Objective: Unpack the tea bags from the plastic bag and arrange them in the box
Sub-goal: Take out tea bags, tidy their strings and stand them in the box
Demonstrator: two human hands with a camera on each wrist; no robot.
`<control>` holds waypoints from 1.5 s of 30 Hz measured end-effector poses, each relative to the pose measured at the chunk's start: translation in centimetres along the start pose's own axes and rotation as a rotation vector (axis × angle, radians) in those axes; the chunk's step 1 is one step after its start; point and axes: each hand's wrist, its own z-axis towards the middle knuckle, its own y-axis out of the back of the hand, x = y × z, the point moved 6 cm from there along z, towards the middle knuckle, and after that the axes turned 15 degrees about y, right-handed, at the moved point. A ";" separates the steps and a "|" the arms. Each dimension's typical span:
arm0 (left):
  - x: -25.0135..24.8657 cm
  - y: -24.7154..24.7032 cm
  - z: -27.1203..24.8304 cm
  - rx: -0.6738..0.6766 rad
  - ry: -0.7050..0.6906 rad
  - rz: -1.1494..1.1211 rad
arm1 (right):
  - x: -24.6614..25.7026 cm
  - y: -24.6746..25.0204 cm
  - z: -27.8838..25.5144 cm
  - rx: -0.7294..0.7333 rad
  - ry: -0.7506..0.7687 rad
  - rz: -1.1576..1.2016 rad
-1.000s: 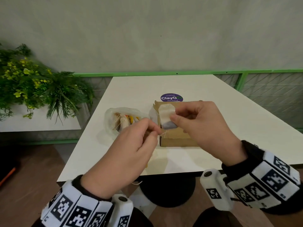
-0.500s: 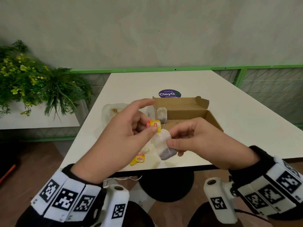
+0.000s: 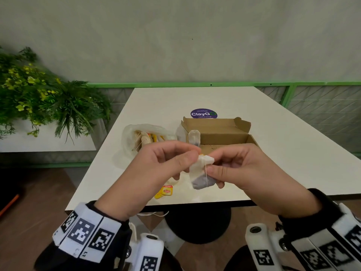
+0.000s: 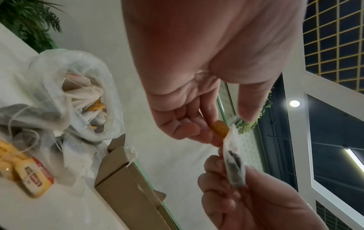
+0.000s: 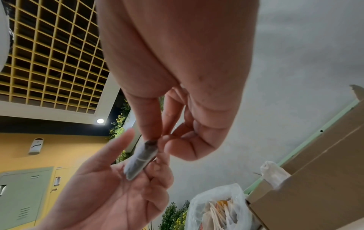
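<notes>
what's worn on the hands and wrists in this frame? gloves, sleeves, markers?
No gloves: left hand and right hand are bare. Each wrist has a black sleeve under a white band printed with square black-and-white fiducial markers. A white camera housing with its own marker is strapped under each wrist. No cables are clearly visible.

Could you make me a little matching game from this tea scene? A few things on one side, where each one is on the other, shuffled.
Things:
1. held tea bag
2. plastic bag
3. cardboard box
4. loose yellow tags

Places:
A. lying on the white table near its front edge
B. open, just in front of the purple sticker
C. between the left hand and right hand, above the table
D. left of the box, with tea bags inside

Pairs: 1-C, 2-D, 3-B, 4-A
</notes>
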 end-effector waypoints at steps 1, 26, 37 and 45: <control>0.1 -0.1 0.0 0.005 -0.001 0.005 | 0.0 0.0 0.0 -0.028 0.001 -0.006; 1.1 -0.3 -0.4 -0.220 -0.047 -0.158 | 0.6 -0.9 1.7 -0.184 0.161 -0.233; 1.7 -1.1 0.2 -0.039 -0.001 -0.375 | 1.3 -0.5 2.9 0.046 -0.073 0.135; 1.5 -1.4 -0.1 0.087 0.085 -0.485 | 2.3 -0.5 4.3 0.218 0.058 -0.112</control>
